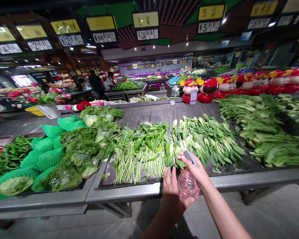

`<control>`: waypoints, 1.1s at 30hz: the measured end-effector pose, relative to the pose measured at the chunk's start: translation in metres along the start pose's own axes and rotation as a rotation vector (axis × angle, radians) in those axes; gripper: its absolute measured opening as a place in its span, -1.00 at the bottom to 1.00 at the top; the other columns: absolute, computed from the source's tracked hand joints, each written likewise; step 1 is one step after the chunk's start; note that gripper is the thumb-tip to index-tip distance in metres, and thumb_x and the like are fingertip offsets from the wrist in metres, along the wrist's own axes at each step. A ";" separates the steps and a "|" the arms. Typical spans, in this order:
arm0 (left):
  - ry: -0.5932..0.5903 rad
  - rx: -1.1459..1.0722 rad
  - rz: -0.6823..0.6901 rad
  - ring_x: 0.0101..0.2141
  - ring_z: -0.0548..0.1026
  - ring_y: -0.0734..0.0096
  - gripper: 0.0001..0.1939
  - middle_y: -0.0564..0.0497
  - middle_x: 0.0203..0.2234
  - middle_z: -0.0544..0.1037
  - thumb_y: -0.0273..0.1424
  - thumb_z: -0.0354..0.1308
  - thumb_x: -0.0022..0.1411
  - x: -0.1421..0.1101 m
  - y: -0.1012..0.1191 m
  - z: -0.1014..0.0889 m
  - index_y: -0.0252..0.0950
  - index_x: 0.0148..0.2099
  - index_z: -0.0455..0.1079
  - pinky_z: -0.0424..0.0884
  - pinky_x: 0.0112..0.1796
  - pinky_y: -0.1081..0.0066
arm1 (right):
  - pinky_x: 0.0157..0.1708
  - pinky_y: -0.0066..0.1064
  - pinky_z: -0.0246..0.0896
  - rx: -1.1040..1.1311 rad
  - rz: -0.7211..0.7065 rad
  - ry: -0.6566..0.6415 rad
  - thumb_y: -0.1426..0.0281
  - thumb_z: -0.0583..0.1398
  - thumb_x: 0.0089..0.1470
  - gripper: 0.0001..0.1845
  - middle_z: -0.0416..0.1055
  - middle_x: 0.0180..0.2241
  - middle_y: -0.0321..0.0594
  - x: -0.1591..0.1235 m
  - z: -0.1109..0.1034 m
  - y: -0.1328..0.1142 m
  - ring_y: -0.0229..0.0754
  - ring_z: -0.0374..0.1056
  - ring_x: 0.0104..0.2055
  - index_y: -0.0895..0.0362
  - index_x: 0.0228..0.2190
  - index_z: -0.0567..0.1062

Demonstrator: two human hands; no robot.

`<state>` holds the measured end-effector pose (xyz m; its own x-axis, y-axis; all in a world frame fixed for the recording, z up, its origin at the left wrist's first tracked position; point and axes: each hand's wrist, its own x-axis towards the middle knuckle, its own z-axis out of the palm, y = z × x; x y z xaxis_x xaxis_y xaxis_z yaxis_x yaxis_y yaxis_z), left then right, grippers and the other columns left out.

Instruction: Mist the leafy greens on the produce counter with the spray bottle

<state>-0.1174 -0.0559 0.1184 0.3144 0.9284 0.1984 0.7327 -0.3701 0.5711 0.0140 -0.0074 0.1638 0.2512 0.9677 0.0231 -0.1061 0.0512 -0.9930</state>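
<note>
A clear pink spray bottle [188, 186] with a grey spray head [191, 158] is held between both hands in front of the vegetable stand. My right hand [198, 172] grips it at the top, around the spray head. Lower down, my left hand [171, 196] holds the bottle's body from the left, its thumb across the bottom and its fingers pointing forward. Just beyond the hands lie bunches of leafy greens with pale stems [139, 159]. Bok choy-like greens [201, 136] spread to their right, partly hidden behind my right hand.
Curly lettuce [79, 149] and produce in green foam nets [43, 159] fill the left side. More leafy greens [266, 132] lie at right. A metal edge [124, 196] fronts the stand. Red figurines [206, 91] line the back; price signs [146, 25] hang above. People [96, 83] stand far behind.
</note>
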 end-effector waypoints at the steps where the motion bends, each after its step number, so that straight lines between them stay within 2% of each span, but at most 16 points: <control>1: -0.008 -0.006 0.004 0.22 -0.19 -0.06 0.10 -0.26 0.23 -0.10 -0.20 0.30 -0.20 0.002 0.001 0.002 -0.45 0.26 -0.23 -0.09 0.18 0.08 | -0.50 -0.32 0.28 0.015 0.007 -0.044 0.09 0.23 -0.15 -0.60 0.51 -0.27 -0.14 0.002 -0.003 0.000 0.05 0.39 -0.17 0.05 -0.27 0.50; 3: -0.032 -0.016 0.008 0.22 -0.21 -0.04 0.09 -0.23 0.24 -0.13 -0.19 0.29 -0.18 0.006 0.003 0.006 -0.43 0.26 -0.24 -0.11 0.18 0.07 | -0.50 -0.34 0.28 0.022 0.012 -0.084 0.09 0.21 -0.12 -0.60 0.49 -0.25 -0.14 0.006 -0.009 0.001 0.04 0.37 -0.16 0.04 -0.25 0.47; 12: -0.188 -0.061 -0.023 0.23 -0.24 -0.01 0.11 -0.18 0.24 -0.14 -0.15 0.29 -0.24 0.012 0.021 0.012 -0.41 0.26 -0.20 -0.14 0.20 0.11 | -0.58 -0.38 0.24 -0.207 -0.084 0.036 0.06 0.15 -0.06 -0.65 0.39 -0.55 -0.22 0.008 -0.031 0.015 -0.11 0.33 -0.47 0.10 -0.47 0.44; 16: -0.223 -0.079 -0.026 0.22 -0.24 -0.04 0.10 -0.21 0.24 -0.12 -0.15 0.28 -0.24 0.009 0.026 0.012 -0.43 0.26 -0.16 -0.15 0.19 0.08 | -0.55 -0.39 0.24 -0.202 -0.095 0.026 0.09 0.15 -0.03 -0.67 0.36 -0.58 -0.26 0.003 -0.038 0.022 -0.16 0.31 -0.50 0.11 -0.46 0.44; 21: -0.193 -0.096 0.016 0.22 -0.24 -0.03 0.08 -0.23 0.24 -0.13 -0.22 0.30 -0.23 0.011 0.027 0.015 -0.43 0.25 -0.17 -0.13 0.19 0.07 | -0.52 -0.41 0.26 -0.095 -0.024 0.001 0.10 0.16 -0.04 -0.66 0.47 -0.35 -0.17 0.000 -0.041 0.007 -0.06 0.38 -0.28 0.08 -0.31 0.45; 24: -0.139 -0.104 0.083 0.23 -0.25 -0.01 0.04 -0.21 0.24 -0.14 -0.25 0.28 -0.18 0.013 0.025 0.020 -0.41 0.26 -0.18 -0.12 0.18 0.05 | -0.49 -0.40 0.27 -0.083 -0.027 0.024 0.10 0.17 -0.04 -0.65 0.48 -0.31 -0.17 0.002 -0.044 0.001 -0.04 0.38 -0.23 0.07 -0.28 0.44; 28: -0.105 -0.116 0.125 0.22 -0.25 -0.02 0.05 -0.20 0.24 -0.13 -0.24 0.29 -0.16 0.013 0.024 0.026 -0.38 0.27 -0.21 -0.11 0.17 0.01 | -0.54 -0.40 0.24 -0.110 -0.053 0.090 0.09 0.17 -0.06 -0.66 0.45 -0.44 -0.21 0.005 -0.049 0.007 -0.10 0.37 -0.38 0.08 -0.33 0.45; 33: -0.174 -0.125 0.076 0.22 -0.24 -0.05 0.09 -0.18 0.24 -0.13 -0.21 0.31 -0.20 0.011 0.024 0.031 -0.34 0.27 -0.23 -0.11 0.17 0.01 | -0.59 -0.41 0.22 -0.114 -0.019 0.158 0.11 0.20 -0.08 -0.65 0.36 -0.61 -0.30 0.003 -0.056 0.021 -0.20 0.29 -0.55 0.11 -0.33 0.46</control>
<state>-0.0781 -0.0558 0.1098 0.4731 0.8741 0.1100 0.6257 -0.4213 0.6565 0.0664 -0.0175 0.1361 0.4012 0.9154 0.0329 0.0078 0.0324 -0.9994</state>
